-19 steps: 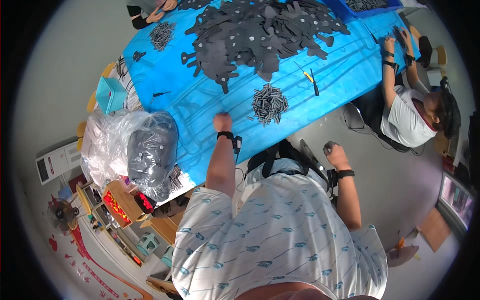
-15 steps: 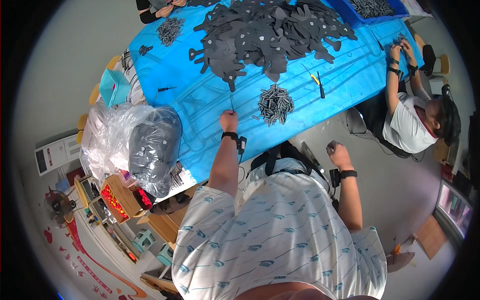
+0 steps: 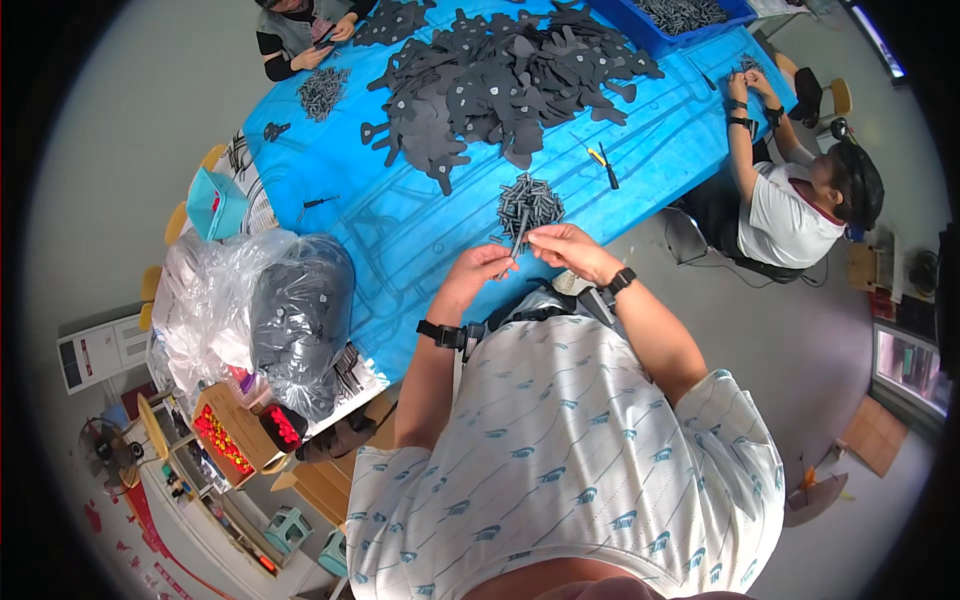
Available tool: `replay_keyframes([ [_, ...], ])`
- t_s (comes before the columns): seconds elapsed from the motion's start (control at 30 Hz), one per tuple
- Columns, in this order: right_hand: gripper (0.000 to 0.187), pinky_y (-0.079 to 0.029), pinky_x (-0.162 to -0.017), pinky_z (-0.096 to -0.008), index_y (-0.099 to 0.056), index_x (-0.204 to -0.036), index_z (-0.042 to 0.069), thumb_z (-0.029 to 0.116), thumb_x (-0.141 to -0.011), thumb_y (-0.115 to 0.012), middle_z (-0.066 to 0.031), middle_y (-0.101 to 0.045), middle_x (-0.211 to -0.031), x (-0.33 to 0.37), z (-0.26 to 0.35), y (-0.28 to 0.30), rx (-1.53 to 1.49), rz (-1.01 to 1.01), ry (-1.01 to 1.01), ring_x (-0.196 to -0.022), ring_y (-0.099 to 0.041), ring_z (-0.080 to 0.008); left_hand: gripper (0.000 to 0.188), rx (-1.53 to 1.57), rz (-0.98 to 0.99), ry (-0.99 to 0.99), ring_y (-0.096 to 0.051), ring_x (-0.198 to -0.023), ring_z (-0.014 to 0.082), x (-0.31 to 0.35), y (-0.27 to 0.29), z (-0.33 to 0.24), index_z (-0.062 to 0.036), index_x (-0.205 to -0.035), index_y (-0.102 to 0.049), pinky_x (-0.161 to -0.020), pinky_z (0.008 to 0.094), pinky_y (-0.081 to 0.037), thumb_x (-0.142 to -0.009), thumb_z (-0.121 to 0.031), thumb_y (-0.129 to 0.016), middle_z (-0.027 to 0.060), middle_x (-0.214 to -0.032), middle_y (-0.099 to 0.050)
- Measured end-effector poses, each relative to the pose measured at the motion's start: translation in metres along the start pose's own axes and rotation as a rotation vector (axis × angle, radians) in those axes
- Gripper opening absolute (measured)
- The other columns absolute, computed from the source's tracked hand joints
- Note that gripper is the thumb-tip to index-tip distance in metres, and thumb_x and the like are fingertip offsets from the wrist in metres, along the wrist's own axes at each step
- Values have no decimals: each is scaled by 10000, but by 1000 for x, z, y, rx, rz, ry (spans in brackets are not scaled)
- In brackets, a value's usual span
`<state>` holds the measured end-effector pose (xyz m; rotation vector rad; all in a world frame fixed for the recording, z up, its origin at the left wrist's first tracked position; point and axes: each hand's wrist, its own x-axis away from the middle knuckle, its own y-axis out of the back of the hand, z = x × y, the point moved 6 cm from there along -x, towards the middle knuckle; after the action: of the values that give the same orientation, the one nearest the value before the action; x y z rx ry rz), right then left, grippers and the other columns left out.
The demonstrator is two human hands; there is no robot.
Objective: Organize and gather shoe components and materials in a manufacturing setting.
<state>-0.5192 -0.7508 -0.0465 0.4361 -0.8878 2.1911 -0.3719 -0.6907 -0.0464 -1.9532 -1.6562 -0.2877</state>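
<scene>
Right hand (image 3: pixel 575 250) has swung in from beyond the near edge of the blue-covered desk (image 3: pixel 420 235) to meet the left hand (image 3: pixel 475 272). Left fingers are pinched on the lower part of a slim dark gray rod (image 3: pixel 520 234), over the desk's near edge, before a pile of short gray cylinders (image 3: pixel 546 207). Right fingers bunch beside it; whether they grip, I cannot tell. A firm left pinch should keep it steady.

The blue-covered table (image 3: pixel 400 225) bears heaped dark flat pieces (image 3: pixel 480 95), piled grey rods (image 3: pixel 541 198) and a blue bin (image 3: pixel 700 37).
</scene>
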Motion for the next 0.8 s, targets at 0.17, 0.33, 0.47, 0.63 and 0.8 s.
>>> replay_keyframes([
  [0.17,159,-274,-432,-168,-645,-788,71,229,-798,-646,22,-558,-647,-9,2,-2,13,-129,112,-489,-370,-21,199,-97,35,-15,-525,-726,81,5,3,-3,-15,-959,-588,-679,217,-417,-820,-157,-593,29,-837,-614],
  [0.33,169,-296,-447,-162,-661,-783,61,227,-803,-634,18,-586,-663,-1,12,-11,75,-244,159,-504,-391,-19,218,-115,72,-73,-524,-712,77,7,-3,-15,-4,-963,-582,-663,216,-426,-833,-180,-585,23,-818,-608],
  [0.47,177,-310,-456,-165,-664,-796,57,229,-808,-625,17,-595,-664,5,21,-16,111,-260,215,-508,-394,-20,204,-122,64,-136,-520,-675,76,3,-14,-31,-4,-944,-587,-635,212,-422,-849,-182,-564,14,-763,-595],
  [0.63,141,-352,-512,-173,-629,-707,58,167,-796,-641,24,-595,-656,11,28,-12,146,-338,383,-567,-455,-19,148,-227,7,-210,-511,-600,62,-10,-2,-33,-37,-843,-621,-556,202,-400,-847,-171,-560,1,-632,-560],
  [0.8,144,-362,-531,-177,-607,-671,63,142,-781,-657,25,-589,-653,15,29,-15,135,-374,385,-598,-475,-20,145,-219,51,-215,-505,-605,57,-8,-3,-40,-32,-820,-621,-549,190,-380,-845,-158,-555,-3,-637,-562],
])
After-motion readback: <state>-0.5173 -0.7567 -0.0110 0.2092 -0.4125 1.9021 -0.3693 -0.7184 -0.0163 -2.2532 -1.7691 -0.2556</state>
